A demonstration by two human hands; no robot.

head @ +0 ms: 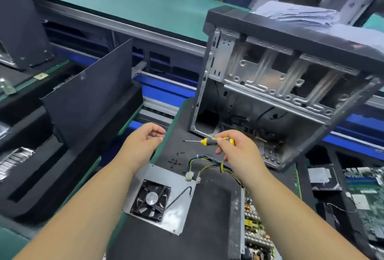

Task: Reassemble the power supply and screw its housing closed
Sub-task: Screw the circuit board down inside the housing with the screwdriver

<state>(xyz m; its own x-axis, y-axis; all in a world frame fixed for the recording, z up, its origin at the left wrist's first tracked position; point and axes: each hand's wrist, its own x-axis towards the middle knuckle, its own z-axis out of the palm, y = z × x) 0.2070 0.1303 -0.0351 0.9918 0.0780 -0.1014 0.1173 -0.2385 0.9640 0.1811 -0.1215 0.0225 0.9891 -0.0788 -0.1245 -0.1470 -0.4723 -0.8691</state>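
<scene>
**Bench inspection: power supply open, screwdriver in hand**

The black work mat [207, 207] carries the task items. Its left edge runs diagonally beside a green-edged drop, and the fan cover plate [178, 203] overhangs that edge at its lower left corner. The plate lies flat, fan [151, 198] facing up. To its right a bare stretch of mat separates it from the power supply body [252, 224], which lies open with its circuit board exposed at the mat's right edge. Its yellow and black wire bundle [209, 163] loops across the mat between plate and body. Loose black screws [175, 161] lie scattered just beyond the plate. An empty computer case [276, 81] stands at the mat's far end, closing off room ahead.

The right hand [239, 148] holds a yellow-handled screwdriver [209, 140] by fingertips and thumb, shaft pointing left, above the wires. The left hand [145, 137] hovers over the mat's left edge, fingers loosely curled, holding nothing visible.
</scene>
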